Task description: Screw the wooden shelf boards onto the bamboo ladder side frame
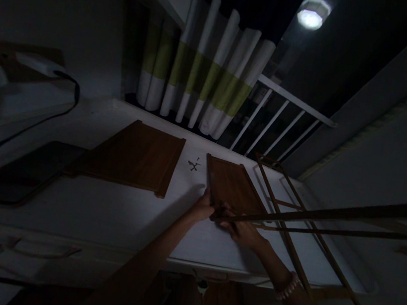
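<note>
The light is dim and finger detail is partly lost. My left hand is closed at the near left corner of a small brown wooden panel, its thumb along the panel's edge. My right hand, with a beaded bracelet at the wrist, is closed around the end of a slim wooden frame that runs off to the right. Both hands almost meet where the frame's end reaches the panel corner; the exact contact is hidden. Several small screws lie on the white surface beyond my left hand.
A larger wooden panel lies to the left, beside a dark flat tablet-like object. At right, another ladder-like wooden frame rests on the white tabletop. A black cable hangs at left. Curtains and a railing stand behind.
</note>
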Available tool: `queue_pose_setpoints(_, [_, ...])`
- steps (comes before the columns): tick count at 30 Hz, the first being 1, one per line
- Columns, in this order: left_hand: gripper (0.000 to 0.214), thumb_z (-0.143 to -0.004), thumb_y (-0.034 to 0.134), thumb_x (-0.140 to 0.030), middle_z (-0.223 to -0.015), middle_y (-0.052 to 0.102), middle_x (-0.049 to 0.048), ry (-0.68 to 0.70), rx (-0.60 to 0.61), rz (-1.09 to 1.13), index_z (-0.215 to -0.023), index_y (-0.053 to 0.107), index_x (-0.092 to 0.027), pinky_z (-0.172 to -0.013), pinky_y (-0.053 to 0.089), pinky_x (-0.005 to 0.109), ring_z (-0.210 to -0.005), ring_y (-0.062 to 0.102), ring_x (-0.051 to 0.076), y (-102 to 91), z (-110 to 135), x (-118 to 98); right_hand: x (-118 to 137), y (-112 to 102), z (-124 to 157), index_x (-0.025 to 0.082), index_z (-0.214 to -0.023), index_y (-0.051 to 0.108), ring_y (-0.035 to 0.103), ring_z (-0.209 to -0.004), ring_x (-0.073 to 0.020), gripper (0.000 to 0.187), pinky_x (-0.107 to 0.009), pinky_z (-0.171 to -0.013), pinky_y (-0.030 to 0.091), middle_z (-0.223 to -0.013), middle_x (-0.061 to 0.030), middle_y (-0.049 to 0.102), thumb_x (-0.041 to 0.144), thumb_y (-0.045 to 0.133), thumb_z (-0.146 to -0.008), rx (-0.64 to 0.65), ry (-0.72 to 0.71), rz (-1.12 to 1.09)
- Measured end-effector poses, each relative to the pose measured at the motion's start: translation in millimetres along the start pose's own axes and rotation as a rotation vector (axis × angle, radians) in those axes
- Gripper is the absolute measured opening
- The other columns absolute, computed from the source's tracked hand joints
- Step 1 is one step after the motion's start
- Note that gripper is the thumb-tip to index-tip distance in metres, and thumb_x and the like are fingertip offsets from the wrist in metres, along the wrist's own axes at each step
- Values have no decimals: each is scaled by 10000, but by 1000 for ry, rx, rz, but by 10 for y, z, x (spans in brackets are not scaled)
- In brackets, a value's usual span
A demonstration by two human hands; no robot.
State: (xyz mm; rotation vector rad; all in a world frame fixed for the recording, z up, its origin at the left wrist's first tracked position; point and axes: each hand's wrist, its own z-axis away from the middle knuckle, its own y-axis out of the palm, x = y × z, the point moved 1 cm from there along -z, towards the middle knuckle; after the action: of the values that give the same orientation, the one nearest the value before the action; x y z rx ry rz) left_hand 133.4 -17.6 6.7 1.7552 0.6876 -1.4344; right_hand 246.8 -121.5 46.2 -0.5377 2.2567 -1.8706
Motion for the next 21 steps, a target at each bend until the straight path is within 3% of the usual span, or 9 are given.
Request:
queue_pose_setpoints(4, [261, -542, 572, -72, -777, 641, 50, -106, 60, -55, -802, 574, -92, -644, 445, 257, -729, 578, 167, -20, -26, -20, -8, -35, -37, 157, -1027, 515, 442, -1081, -188, 274, -335, -889, 369, -1152, -100, 498, 282, 398, -813, 16, 9, -69])
queue_pose_setpoints(7, [86, -548, 559, -97, -613, 628, 28, -124, 60, -103, -629, 587, -96, -571, 430, 254, -622, 573, 164, -54, -36, -15, -9, -55, -56, 143, -1022, 513, 454, -1062, -186, 288, -324, -877, 371, -1146, -109, 499, 305, 406, -809, 6, 24, -96])
queue_pose_setpoints(16, [126, -576, 536, -106, -646, 650, 24, -42, 134, -157, -672, 617, -107, -586, 417, 227, -654, 577, 154, -93, -16, -93, -29, -36, -112, 138, -856, 561, 560, -794, -176, 264, -278, -699, 421, -824, -85, 607, 352, 417, -798, 30, 111, -18])
queue_pose_setpoints(21, [149, -587, 506, -87, -697, 658, 33, -4, 174, -143, -683, 619, -109, -629, 423, 232, -706, 584, 158, -100, -22, -75, -10, -56, -142, 158, -928, 541, 563, -783, -157, 279, -245, -680, 403, -863, -72, 599, 357, 380, -815, 59, 102, -25])
